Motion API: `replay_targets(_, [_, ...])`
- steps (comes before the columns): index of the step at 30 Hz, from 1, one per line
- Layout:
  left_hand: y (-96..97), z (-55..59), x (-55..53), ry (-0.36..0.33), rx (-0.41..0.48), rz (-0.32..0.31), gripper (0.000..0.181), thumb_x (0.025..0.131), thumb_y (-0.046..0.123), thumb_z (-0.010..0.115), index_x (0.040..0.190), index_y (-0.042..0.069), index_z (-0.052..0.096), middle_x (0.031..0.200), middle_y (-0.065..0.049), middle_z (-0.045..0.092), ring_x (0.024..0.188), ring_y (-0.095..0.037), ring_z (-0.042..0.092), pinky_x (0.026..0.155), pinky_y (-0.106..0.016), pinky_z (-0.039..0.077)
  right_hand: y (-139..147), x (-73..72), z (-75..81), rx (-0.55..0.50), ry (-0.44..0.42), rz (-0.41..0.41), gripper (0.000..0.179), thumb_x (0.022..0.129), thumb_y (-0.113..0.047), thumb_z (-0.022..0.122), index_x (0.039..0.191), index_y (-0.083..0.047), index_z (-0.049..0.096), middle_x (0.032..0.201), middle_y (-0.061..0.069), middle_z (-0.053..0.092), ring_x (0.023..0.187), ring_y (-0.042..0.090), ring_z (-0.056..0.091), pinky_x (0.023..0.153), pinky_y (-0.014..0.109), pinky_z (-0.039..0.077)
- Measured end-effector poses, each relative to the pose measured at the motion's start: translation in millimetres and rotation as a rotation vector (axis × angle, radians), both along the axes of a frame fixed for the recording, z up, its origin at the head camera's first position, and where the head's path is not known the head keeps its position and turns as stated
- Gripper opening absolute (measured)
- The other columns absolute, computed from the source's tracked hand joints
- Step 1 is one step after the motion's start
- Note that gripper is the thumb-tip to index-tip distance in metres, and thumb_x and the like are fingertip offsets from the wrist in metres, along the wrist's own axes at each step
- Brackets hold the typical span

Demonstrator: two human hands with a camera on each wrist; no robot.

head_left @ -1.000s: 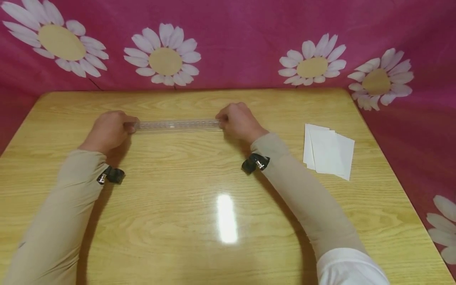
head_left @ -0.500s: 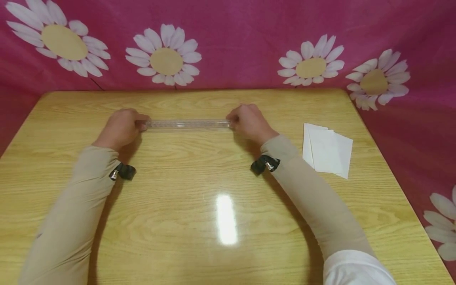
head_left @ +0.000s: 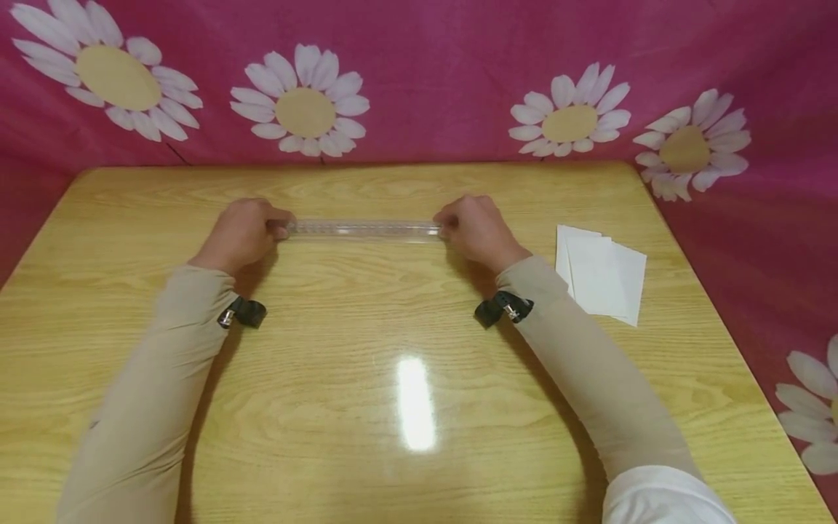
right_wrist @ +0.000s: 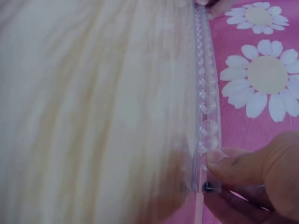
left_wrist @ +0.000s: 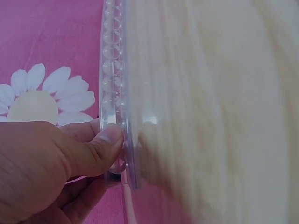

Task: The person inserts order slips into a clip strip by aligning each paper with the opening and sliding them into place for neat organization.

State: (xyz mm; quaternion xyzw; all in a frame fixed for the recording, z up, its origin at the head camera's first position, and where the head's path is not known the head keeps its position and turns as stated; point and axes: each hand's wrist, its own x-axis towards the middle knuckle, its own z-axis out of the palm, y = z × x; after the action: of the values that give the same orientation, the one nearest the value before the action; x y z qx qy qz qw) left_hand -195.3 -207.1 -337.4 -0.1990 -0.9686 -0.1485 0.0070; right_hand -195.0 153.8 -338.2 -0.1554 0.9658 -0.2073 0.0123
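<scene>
A long, narrow strip of clear plastic (head_left: 363, 229) lies crosswise near the back of the table, between both hands. Round bumps run along its length, plain in the left wrist view on the plastic strip (left_wrist: 112, 70). My left hand (head_left: 245, 231) pinches its left end, the thumb on the near face in the left wrist view. At the other end, my right hand (head_left: 481, 231) pinches it between thumb and fingers. A small dark spot (right_wrist: 208, 186) shows at the strip's end by the right thumb.
Several white paper squares (head_left: 605, 280) lie overlapping on the right of the wooden table (head_left: 340, 407). A pink cloth (head_left: 432, 87) with white daisies hangs behind and along the table's right side.
Both hands have moved to the right together, carrying the clear plastic strip with them at about the same distance from the back edge. The paper squares have stayed put.
</scene>
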Motion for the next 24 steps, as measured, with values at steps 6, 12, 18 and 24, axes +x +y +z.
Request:
replay_targets(6, [10.1, 1.5, 0.6, -0.054, 0.035, 0.010, 0.028, 0.095, 0.007, 0.070, 0.123, 0.001, 0.074, 0.104, -0.028, 0.074, 0.101, -0.043, 0.067, 0.095, -0.057, 0.053, 13, 4.1, 1.3, -0.038, -0.022, -0.032, 0.021, 0.093, -0.010, 0.073, 0.112, -0.008, 0.081, 0.114, 0.012, 0.079, 0.112, 0.031, 0.071, 0.102, 0.043, 0.055])
replay_targets(12, [19.5, 1.3, 1.5, -0.088, 0.074, 0.013, 0.029, 0.096, 0.011, 0.071, 0.124, 0.003, 0.075, 0.109, -0.027, 0.075, 0.106, -0.042, 0.068, 0.098, -0.056, 0.053, 27, 7.0, 0.8, -0.070, -0.045, -0.070, 0.023, 0.094, -0.007, 0.071, 0.115, -0.007, 0.080, 0.116, 0.014, 0.078, 0.112, 0.030, 0.069, 0.102, 0.044, 0.055])
replay_targets(18, [24.5, 0.7, 4.2, -0.107, 0.100, 0.034, 0.029, 0.096, 0.011, 0.071, 0.124, 0.004, 0.075, 0.114, -0.027, 0.074, 0.110, -0.042, 0.067, 0.101, -0.055, 0.052, 31, 7.8, 0.5, -0.097, -0.055, -0.108, 0.023, 0.094, -0.008, 0.071, 0.115, -0.008, 0.080, 0.117, 0.013, 0.078, 0.111, 0.029, 0.069, 0.102, 0.043, 0.055])
replay_targets(24, [27.9, 0.2, 10.0, -0.133, 0.122, 0.046, 0.030, 0.097, 0.010, 0.071, 0.126, 0.005, 0.074, 0.116, -0.026, 0.074, 0.109, -0.040, 0.067, 0.100, -0.055, 0.053, 34, 7.3, -2.0, -0.109, -0.041, -0.109, 0.023, 0.094, -0.006, 0.071, 0.115, -0.007, 0.080, 0.116, 0.015, 0.079, 0.108, 0.030, 0.069, 0.099, 0.043, 0.055])
